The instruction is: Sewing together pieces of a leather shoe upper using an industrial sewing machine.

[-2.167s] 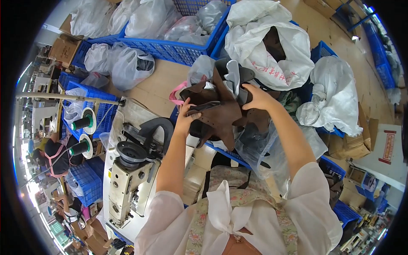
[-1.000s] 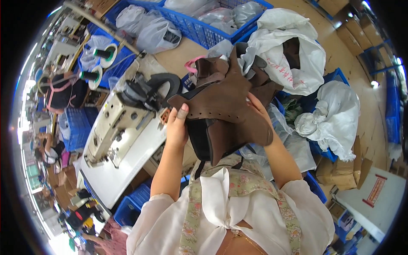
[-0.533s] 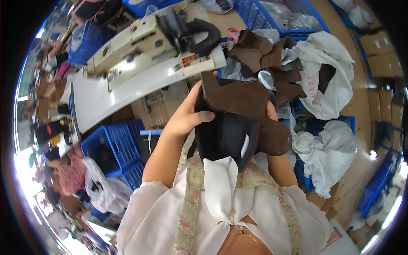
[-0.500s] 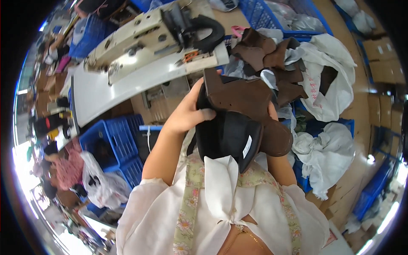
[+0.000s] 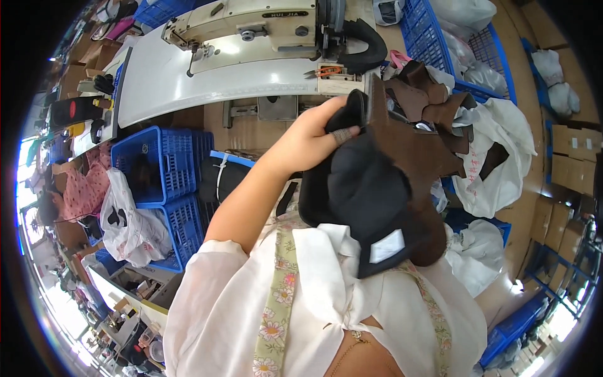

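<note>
We find the piece, brown outside (image 5: 418, 154) with a black lining (image 5: 367, 188), held before the wearer's chest, on the near side of the table (image 5: 151, 94). The left hand (image 5: 317, 137) is closed on its far left edge, the wrapped thumb pressed over the lining and the fingers passing behind. The right hand is hidden; we cannot tell its state or whether it bears any weight.

In our judgement the step in hand is turning and handling the piece. The next move would call for a firm pinch, as the layers look limp and liable to fold.

Against the frame of half a second earlier, we note that the lining now faces us more fully and its white label (image 5: 386, 246) shows broad rather than narrow. The right fingers, then visible at the piece's right side, are lost from sight. The sewing machine (image 5: 251, 31) now lies more nearly level across the far side. The brown pile (image 5: 421, 94) remains at far right.
</note>
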{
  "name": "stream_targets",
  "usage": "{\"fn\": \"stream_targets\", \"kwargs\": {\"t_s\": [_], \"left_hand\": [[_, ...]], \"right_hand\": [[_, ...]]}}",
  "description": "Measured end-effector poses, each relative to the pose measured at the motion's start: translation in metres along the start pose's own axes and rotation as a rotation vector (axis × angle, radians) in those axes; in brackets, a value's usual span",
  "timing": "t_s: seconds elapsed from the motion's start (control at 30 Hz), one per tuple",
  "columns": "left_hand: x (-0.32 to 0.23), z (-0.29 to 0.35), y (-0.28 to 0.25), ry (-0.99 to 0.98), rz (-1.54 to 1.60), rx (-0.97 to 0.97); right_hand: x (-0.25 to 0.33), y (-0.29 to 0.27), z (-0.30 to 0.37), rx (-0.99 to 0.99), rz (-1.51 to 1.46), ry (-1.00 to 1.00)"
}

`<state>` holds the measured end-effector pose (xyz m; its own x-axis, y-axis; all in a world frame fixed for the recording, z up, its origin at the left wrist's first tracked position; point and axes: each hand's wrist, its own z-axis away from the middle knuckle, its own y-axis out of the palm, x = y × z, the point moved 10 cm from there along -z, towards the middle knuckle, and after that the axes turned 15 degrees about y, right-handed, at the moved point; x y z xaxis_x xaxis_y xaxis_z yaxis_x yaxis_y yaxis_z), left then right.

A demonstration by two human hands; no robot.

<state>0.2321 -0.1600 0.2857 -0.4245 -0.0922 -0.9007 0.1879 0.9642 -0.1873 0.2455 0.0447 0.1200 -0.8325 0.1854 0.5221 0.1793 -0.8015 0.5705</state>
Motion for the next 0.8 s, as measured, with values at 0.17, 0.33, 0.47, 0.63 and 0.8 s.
{"fn": "stream_targets", "kwargs": {"t_s": [0.17, 0.33, 0.47, 0.63, 0.8], "left_hand": [[0.031, 0.018, -0.027, -0.136, 0.323, -0.191], [0.032, 0.013, -0.04, -0.155, 0.296, -0.174], [0.031, 0.002, -0.039, -0.161, 0.384, -0.136], [0.045, 0.012, -0.042, -0.326, 0.647, -0.181], [0.066, 0.027, -0.054, -0.434, 0.742, -0.22]], "right_hand": [[0.007, 0.024, -0.04, 0.052, -0.036, 0.051], [-0.016, 0.028, -0.024, 0.092, -0.088, 0.106], [-0.034, 0.037, -0.035, 0.109, -0.154, 0.147], [-0.059, 0.0, 0.015, 0.172, -0.204, 0.259], [-0.088, 0.026, -0.001, 0.231, -0.231, 0.372]]}}
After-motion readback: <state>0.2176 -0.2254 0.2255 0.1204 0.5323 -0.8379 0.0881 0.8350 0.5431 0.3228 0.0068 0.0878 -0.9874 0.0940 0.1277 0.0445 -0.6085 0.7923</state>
